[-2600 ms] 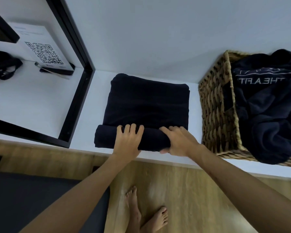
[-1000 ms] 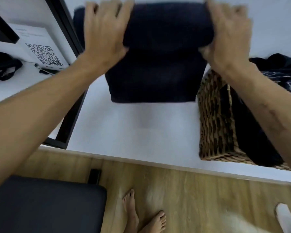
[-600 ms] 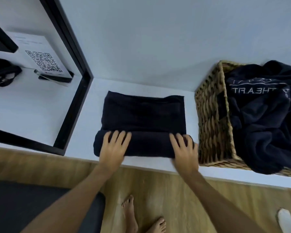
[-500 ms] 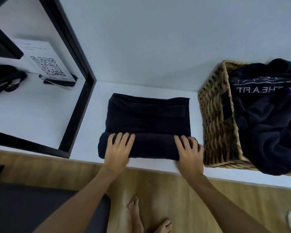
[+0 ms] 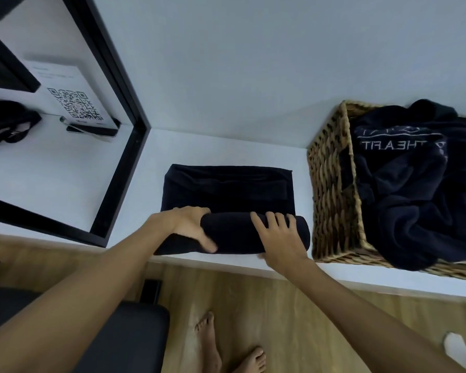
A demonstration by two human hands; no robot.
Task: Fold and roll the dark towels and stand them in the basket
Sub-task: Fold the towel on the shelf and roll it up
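A dark towel [image 5: 226, 189] lies folded flat on the white shelf [image 5: 226, 146], its near part wound into a thick roll [image 5: 234, 235] by the shelf's front edge. My left hand [image 5: 186, 226] grips the roll's left end, fingers behind it and thumb across its front. My right hand [image 5: 280, 238] rests on top of the roll near its right end with fingers spread and fairly straight. To the right stands a wicker basket [image 5: 331, 184] holding a crumpled heap of dark towels [image 5: 414, 197], one with white lettering.
A black-framed panel [image 5: 119, 170] borders the shelf on the left, with a QR-code sign [image 5: 73, 103] and a black item [image 5: 6, 122] beyond it. A dark padded seat [image 5: 105, 340] and my bare feet [image 5: 213, 343] are below on the wooden floor.
Both hands lay flat on the roll before. My left hand has shifted to the roll's left end and wrapped round it; the roll is thicker and the flat part shorter.
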